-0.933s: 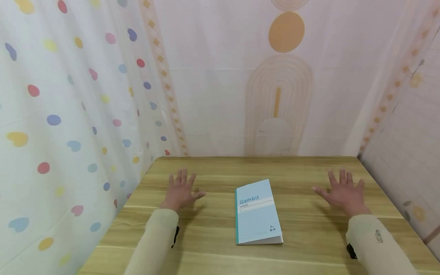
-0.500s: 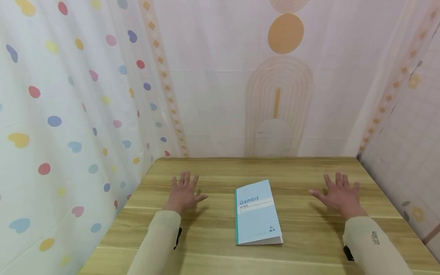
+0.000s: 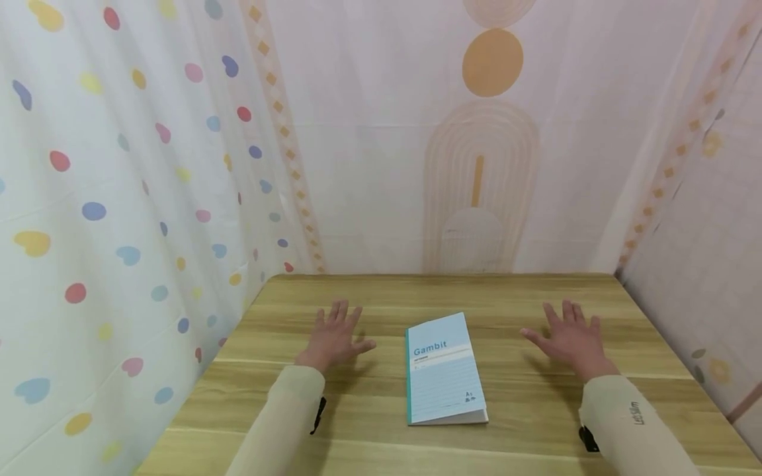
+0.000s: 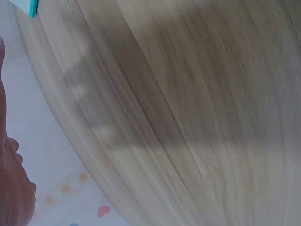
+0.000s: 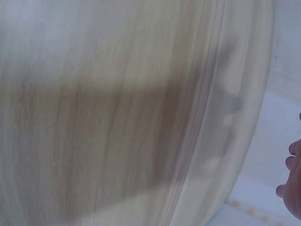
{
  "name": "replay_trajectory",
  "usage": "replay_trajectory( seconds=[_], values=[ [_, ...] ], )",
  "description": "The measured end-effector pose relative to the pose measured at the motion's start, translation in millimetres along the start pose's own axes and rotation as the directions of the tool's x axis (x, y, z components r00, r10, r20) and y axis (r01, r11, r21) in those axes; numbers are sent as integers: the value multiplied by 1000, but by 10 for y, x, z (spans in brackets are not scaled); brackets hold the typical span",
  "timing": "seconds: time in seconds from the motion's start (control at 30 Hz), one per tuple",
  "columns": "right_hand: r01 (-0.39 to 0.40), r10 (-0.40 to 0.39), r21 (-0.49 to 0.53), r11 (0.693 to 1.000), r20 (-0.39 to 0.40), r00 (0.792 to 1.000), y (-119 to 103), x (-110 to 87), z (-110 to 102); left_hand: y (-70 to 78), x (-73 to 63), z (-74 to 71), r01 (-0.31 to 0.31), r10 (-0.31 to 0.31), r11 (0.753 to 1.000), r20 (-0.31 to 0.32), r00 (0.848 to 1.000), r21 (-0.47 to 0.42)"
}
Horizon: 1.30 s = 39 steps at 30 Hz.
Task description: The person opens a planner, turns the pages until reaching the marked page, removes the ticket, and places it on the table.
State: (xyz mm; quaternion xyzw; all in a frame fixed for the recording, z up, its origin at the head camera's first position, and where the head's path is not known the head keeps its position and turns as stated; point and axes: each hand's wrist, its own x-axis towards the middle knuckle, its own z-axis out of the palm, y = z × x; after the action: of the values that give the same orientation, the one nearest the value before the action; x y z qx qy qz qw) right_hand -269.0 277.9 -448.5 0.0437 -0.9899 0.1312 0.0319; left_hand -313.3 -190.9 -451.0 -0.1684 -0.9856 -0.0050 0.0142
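Observation:
A light blue notebook (image 3: pixel 443 380) with "Gambit" printed on its cover and a green spine lies on the wooden table, its lower right corner slightly lifted. To its left, my left hand (image 3: pixel 335 336) hovers palm down with spread fingers, holding nothing. On the other side my right hand (image 3: pixel 570 339) is held the same way, also with nothing in it. Each hand is apart from the notebook and casts a shadow on the wood. In the left wrist view, a corner of the notebook (image 4: pixel 27 6) shows at the top left.
The wood-grain table (image 3: pixel 369 449) reaches back to a pale curtain (image 3: pixel 369 165) with an arch pattern. A curtain with coloured dots (image 3: pixel 149 198) hangs along the left side, and another pale curtain (image 3: pixel 708 251) borders the right edge.
Both hands have moved inward toward the notebook, the left to the right and the right to the left. The notebook stays where it was.

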Motion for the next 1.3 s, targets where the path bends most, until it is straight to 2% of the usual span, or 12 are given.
replay_trajectory(
  seconds=[0.13, 0.37, 0.63, 0.87, 1.0, 1.13, 1.3],
  values=[
    [0, 0, 17, 1000, 5, 1000, -60, 3, 6, 77, 6, 16, -22, 22, 1000, 1, 1000, -14],
    [9, -10, 70, 997, 12, 1000, -178, 27, 72, 198, 15, 73, -43, 44, 992, 6, 999, -117],
    [31, -32, 88, 996, 4, 999, -287, 74, 177, 349, 6, 160, -109, 108, 978, -15, 994, -178],
    [57, -55, 151, 987, -16, 998, -435, 38, 251, 491, -18, 221, -138, 146, 965, 18, 989, -224],
    [42, -42, 268, 963, -8, 999, -523, 25, 295, 545, -26, 265, -128, 146, 957, 52, 988, -259],
    [-9, 4, 387, 922, 13, 1000, -598, 33, 365, 579, -37, 324, -121, 154, 937, 76, 985, -327],
    [-38, 42, 487, 873, 4, 999, -699, 46, 455, 634, -49, 389, -108, 156, 920, 100, 983, -376]
  ],
)
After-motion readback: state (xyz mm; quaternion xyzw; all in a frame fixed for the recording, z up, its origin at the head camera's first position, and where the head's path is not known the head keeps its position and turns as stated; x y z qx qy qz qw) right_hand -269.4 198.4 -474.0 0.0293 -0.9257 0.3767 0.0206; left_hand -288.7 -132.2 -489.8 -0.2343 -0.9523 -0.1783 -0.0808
